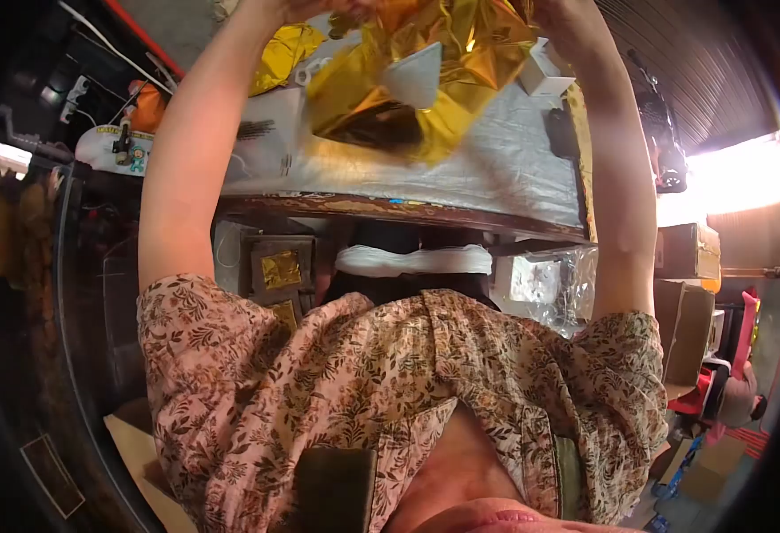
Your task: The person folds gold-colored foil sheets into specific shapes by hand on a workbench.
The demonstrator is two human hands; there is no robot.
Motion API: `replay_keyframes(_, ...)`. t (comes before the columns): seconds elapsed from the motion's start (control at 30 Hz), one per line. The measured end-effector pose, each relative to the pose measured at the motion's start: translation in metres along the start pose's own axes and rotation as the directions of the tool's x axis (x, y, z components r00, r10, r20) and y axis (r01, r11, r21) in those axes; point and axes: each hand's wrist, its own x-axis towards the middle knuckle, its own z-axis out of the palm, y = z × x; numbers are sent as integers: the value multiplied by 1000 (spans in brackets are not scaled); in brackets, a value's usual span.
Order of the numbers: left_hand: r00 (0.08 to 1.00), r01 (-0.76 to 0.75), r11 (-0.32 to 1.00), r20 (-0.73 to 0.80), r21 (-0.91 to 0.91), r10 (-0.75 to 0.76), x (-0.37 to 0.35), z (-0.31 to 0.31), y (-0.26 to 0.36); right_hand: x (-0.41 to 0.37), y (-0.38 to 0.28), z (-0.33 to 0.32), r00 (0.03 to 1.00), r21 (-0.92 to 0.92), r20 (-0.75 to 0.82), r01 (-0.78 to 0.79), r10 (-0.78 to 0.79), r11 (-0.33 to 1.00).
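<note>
A crumpled, shiny gold foil sheet (470, 62) hangs raised over the table (266, 182), its lower edge smeared by motion. My left hand (306, 7) is closed on the foil's upper left side, partly cut off by the top of the view. At the upper right, my right hand (561, 12) grips the other side, with most of its fingers out of sight. A pale, flat patch (414, 76) shows amid the foil folds. More yellow-gold foil (287, 60) lies beside my left forearm.
A small white box (546, 71) stands on the table's right side. Below the table edge are a clear plastic bag (557, 282) and a box with a gold patch (281, 269). Cardboard boxes (688, 251) are stacked at right. Another person (735, 395) is farther off.
</note>
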Motion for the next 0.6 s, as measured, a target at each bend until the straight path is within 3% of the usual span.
replay_keyframes(0.07,902,37,997,428,70,-64,25,-35,-86,-6,11,-3,996,166,-89,-9,24,986)
replay_keyframes(0.13,839,-152,936,543,317,-47,-6,-15,-82,-13,27,-17,988,125,-128,-72,88,990)
replay_keyframes(0.17,846,-85,936,521,341,-113,-24,-6,-74,-16,42,-26,976,89,-162,-132,145,987)
replay_keyframes(0.2,842,-85,937,528,339,-115,-22,-7,-73,-2,94,-42,976,104,-194,119,-97,987)
replay_keyframes(0.27,836,-90,899,523,429,-166,-9,-18,-81,-20,95,-37,948,279,-230,-150,218,948)
replay_keyframes(0.3,871,-10,895,444,446,-212,8,-31,-89,-11,132,-47,975,447,-161,-64,151,892)
replay_keyframes(0.37,914,-167,792,394,588,-100,72,-61,-131,-15,164,-59,959,299,-151,-186,239,936)
replay_keyframes(0.4,925,-276,777,376,565,55,62,-50,-120,-16,179,-58,936,146,-247,-219,251,965)
replay_keyframes(0.43,934,-355,604,234,714,271,67,-40,-130,-20,194,-54,918,208,-299,-204,260,957)
replay_keyframes(0.47,859,-354,400,125,845,496,70,-28,-135,-19,202,-49,899,266,-346,-181,270,947)
replay_keyframes(0.5,845,-223,462,-66,858,530,35,2,-108,-26,196,-36,903,293,-347,-153,254,944)
replay_keyframes(0.57,540,-256,273,-97,927,836,10,38,-117,-24,222,-36,896,303,-346,-175,279,937)
replay_keyframes(0.6,616,-264,192,12,945,787,10,39,-142,-25,236,-37,887,314,-346,-198,306,928)
